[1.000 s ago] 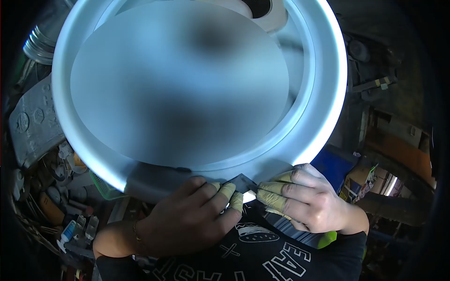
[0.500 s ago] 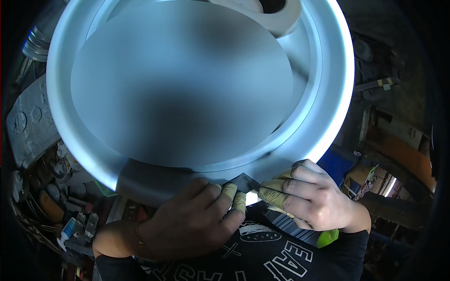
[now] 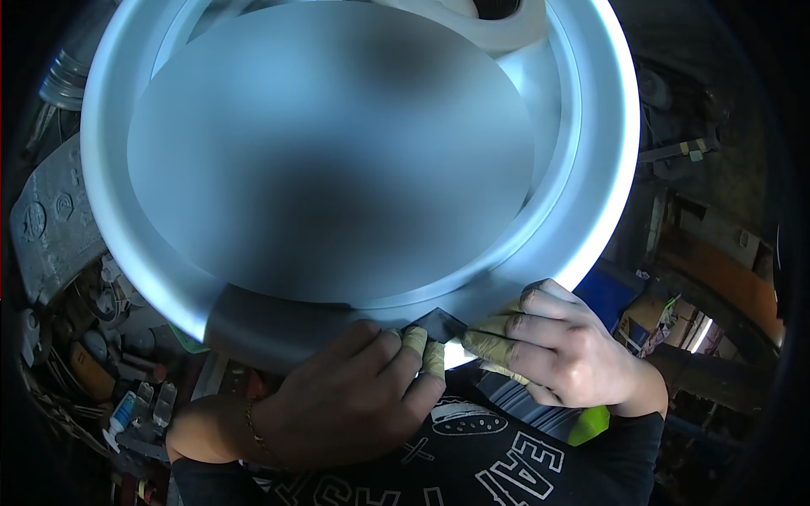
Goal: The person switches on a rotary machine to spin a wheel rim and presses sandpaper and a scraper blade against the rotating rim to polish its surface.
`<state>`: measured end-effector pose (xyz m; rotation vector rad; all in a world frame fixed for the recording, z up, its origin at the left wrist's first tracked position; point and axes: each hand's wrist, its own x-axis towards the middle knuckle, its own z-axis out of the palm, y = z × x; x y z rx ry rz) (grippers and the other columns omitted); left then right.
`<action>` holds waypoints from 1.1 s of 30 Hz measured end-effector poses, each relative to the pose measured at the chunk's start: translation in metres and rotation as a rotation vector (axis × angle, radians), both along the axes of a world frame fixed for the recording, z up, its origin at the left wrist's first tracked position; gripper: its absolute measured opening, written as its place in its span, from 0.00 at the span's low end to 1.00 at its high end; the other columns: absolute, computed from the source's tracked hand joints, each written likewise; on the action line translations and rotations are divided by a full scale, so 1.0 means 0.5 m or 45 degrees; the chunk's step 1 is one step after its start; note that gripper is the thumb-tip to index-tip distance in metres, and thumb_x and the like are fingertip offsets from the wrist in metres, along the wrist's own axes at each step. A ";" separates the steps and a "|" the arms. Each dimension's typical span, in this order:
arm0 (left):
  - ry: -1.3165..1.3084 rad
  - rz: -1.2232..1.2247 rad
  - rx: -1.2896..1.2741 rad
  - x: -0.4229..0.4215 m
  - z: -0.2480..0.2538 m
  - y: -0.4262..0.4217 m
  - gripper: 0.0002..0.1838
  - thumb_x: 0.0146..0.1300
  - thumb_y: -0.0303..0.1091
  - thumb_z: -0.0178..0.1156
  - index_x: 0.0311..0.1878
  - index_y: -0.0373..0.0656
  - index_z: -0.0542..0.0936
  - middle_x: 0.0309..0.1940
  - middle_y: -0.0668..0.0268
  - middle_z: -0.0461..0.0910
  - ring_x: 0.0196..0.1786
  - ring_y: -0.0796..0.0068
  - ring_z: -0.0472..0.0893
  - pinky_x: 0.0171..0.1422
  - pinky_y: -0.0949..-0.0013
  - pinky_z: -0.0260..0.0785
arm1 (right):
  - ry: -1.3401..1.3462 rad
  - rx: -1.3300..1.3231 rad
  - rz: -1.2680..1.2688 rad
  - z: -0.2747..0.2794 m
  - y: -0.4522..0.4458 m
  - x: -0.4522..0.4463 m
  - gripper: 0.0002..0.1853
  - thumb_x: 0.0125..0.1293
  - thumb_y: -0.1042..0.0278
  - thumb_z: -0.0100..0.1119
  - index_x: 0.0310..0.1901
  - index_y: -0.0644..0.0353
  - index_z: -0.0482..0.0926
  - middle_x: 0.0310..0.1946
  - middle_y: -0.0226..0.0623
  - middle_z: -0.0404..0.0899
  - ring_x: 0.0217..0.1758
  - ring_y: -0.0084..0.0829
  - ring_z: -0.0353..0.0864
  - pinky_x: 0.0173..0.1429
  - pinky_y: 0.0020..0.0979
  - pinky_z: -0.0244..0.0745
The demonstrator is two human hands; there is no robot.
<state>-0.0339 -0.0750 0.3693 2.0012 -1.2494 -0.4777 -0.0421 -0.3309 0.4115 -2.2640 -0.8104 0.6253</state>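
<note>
A large white round basin-like piece point(image 3: 595, 169) with a broad smooth rim lies in front of me. At its near edge, a small dark thin sheet point(image 3: 437, 324) lies against the rim, one corner pointing away from me. My left hand point(image 3: 354, 392) pinches the sheet's left side with taped fingertips. At its right side, the taped fingers of my right hand point(image 3: 565, 346) are bent and pressed together on the sheet and rim. A dark grey area point(image 3: 270, 325) covers the rim left of my hands; whether it is shadow or a covering, I cannot tell.
A pale ring-shaped part point(image 3: 506, 29) sits inside the basin at the far side. A blurred oval hides the basin's middle. Bottles point(image 3: 126, 411) and clutter lie at lower left, below a grey metal plate point(image 3: 59, 219). A blue object point(image 3: 603, 304) stands right of my right hand.
The basin and its ring-shaped part have shifted very slightly in view. My right hand has moved a little up and left; both hands stay at the dark sheet.
</note>
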 end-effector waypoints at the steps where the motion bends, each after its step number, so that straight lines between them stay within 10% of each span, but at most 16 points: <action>1: -0.026 0.020 0.000 -0.001 -0.001 -0.001 0.05 0.58 0.29 0.63 0.37 0.40 0.82 0.37 0.59 0.81 0.40 0.67 0.80 0.50 0.63 0.72 | 0.010 0.006 -0.006 -0.002 0.000 0.000 0.16 0.49 0.70 0.66 0.41 0.65 0.87 0.31 0.32 0.79 0.36 0.31 0.74 0.45 0.31 0.70; 17: 0.035 -0.102 0.162 0.010 0.009 -0.001 0.09 0.60 0.31 0.61 0.41 0.38 0.84 0.42 0.56 0.83 0.44 0.66 0.81 0.55 0.62 0.71 | 0.037 0.016 0.014 -0.010 0.001 0.011 0.16 0.45 0.71 0.67 0.39 0.65 0.87 0.32 0.33 0.81 0.37 0.31 0.75 0.47 0.32 0.71; 19: -0.089 -0.023 0.025 0.006 -0.008 -0.004 0.05 0.57 0.31 0.60 0.28 0.42 0.78 0.24 0.67 0.73 0.33 0.72 0.75 0.41 0.68 0.67 | 0.050 0.005 0.027 -0.008 -0.002 0.010 0.16 0.44 0.71 0.67 0.39 0.65 0.87 0.32 0.34 0.81 0.37 0.32 0.75 0.47 0.33 0.71; 23: -0.129 0.008 0.002 0.006 -0.006 -0.005 0.05 0.56 0.32 0.60 0.28 0.42 0.78 0.24 0.68 0.73 0.33 0.72 0.75 0.42 0.69 0.67 | 0.051 0.012 0.029 -0.013 -0.002 0.010 0.15 0.43 0.71 0.66 0.37 0.64 0.86 0.32 0.34 0.80 0.38 0.33 0.75 0.47 0.34 0.72; 25: 0.074 -0.128 0.195 0.018 0.015 -0.002 0.08 0.60 0.30 0.61 0.40 0.38 0.84 0.41 0.56 0.83 0.44 0.65 0.81 0.54 0.63 0.72 | 0.052 0.016 0.023 -0.015 -0.001 0.010 0.15 0.43 0.72 0.66 0.36 0.64 0.86 0.32 0.34 0.80 0.39 0.33 0.75 0.48 0.34 0.72; 33: 0.089 -0.131 0.198 0.021 0.013 -0.002 0.09 0.59 0.30 0.61 0.40 0.37 0.84 0.41 0.56 0.83 0.44 0.65 0.81 0.52 0.63 0.72 | 0.074 0.013 0.023 -0.020 -0.002 0.012 0.15 0.40 0.73 0.67 0.35 0.64 0.86 0.34 0.34 0.81 0.41 0.34 0.76 0.49 0.35 0.73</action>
